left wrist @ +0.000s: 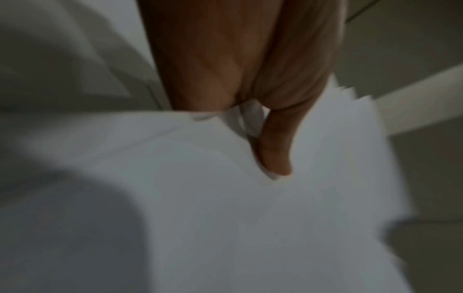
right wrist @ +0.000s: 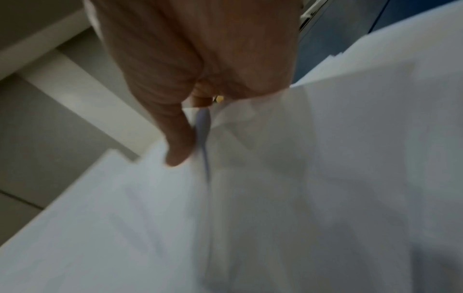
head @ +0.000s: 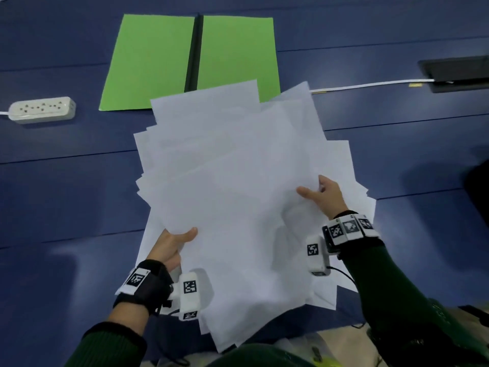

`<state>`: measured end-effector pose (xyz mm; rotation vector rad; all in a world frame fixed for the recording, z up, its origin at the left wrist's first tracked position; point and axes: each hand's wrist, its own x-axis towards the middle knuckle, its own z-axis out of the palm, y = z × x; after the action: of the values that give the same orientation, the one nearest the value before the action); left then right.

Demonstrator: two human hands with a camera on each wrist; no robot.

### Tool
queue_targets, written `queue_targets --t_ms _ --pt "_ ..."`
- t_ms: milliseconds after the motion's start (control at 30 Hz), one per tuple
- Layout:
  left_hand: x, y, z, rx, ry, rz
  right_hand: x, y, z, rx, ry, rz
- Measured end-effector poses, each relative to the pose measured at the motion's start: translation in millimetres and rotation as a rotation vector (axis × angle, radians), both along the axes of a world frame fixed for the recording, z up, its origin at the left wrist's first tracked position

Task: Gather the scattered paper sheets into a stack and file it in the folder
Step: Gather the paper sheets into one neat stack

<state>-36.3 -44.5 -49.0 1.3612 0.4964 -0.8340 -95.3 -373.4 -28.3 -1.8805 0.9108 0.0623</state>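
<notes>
A loose, fanned bunch of white paper sheets is held above the blue table, its far corners overlapping the near edge of the open green folder. My left hand grips the bunch at its lower left edge, thumb on top and fingers hidden beneath. My right hand pinches the right side, thumb over the sheets. In the left wrist view the thumb presses on the paper sheets. The right wrist view is blurred; the thumb lies on the paper sheets.
A white power strip lies at the left of the blue table. A white cable runs to a dark table socket box at the right. The folder has a black spine.
</notes>
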Motion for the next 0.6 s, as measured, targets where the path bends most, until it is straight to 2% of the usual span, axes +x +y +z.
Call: queue_targets --t_ms 133,300,500,600 --pt "5 -7 -5 0.074 -0.003 0.022 9 14 -9 -0.192 0.052 0.038" --pt "6 -8 -11 0.086 -0.010 0.022 16 3 19 -0.217 -0.050 -0.148" --pt "3 -11 -17 0.143 -0.062 0.059 24 -9 39 -0.258 0.037 0.010" --pt "2 -14 -14 0.176 -0.127 0.044 19 -7 48 -0.363 0.039 0.022"
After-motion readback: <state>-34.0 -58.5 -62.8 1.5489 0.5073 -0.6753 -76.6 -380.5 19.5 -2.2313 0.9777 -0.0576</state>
